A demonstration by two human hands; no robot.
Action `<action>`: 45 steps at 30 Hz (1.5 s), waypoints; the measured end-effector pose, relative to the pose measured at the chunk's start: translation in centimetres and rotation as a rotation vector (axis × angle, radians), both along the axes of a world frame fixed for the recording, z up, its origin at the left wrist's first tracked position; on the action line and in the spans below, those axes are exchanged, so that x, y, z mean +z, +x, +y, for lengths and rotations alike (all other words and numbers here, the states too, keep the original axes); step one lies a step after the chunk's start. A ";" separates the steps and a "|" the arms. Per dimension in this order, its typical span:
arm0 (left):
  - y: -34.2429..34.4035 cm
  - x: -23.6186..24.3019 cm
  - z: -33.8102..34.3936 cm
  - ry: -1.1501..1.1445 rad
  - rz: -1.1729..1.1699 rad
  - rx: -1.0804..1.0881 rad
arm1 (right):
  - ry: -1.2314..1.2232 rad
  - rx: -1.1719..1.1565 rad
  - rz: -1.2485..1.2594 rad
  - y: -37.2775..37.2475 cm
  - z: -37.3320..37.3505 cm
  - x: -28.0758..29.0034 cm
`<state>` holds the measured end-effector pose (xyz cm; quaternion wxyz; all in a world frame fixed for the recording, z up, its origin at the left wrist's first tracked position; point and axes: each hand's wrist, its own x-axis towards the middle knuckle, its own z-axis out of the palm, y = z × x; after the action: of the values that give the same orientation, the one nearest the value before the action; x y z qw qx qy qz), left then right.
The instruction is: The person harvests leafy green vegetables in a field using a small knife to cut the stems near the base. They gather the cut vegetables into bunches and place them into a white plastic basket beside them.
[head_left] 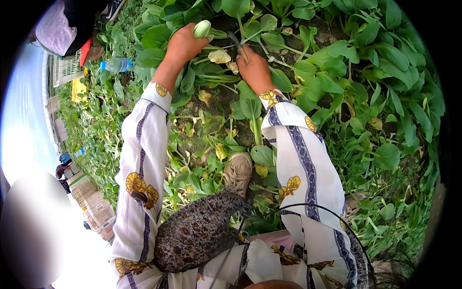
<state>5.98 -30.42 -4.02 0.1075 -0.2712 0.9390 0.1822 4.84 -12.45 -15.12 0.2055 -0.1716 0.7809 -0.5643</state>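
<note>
My left hand (184,45) is closed around a leafy green that looks like bok choy, its pale rounded stem base (202,29) sticking out beyond the thumb. Just to the right, my right hand (255,70) grips a small knife by its light brown handle (243,55). The knife's dark narrow blade (234,39) points up and left among the stems, close to the pale stem base but apart from it. A yellowed leaf (220,57) lies between my two hands. Broad green leaves surround both hands and partly hide the held plant.
Dense leafy greens (385,96) fill the right side. My shoe (238,171) stands among yellowing leaves and soil. At the left are a clear bottle with a blue cap (116,65), a pale slatted crate (67,70), a yellow bag (79,90) and another person (62,29). Stacked crates (94,204) stand farther off.
</note>
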 end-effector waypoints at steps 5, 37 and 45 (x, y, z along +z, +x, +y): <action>0.4 0.5 1.0 -0.027 0.060 -0.022 | 0.141 0.147 0.084 -0.5 1.5 -0.2; 12.7 4.4 14.1 1.158 -0.334 0.196 | -0.361 0.009 -0.628 7.5 13.8 8.5; 4.7 4.2 8.5 0.271 0.087 -0.223 | -0.062 0.028 -0.004 4.0 6.6 4.6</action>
<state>10.68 -21.96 0.18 0.1218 -0.1404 0.9338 0.3058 8.86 -5.81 -10.55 0.2093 -0.1877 0.7603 -0.5857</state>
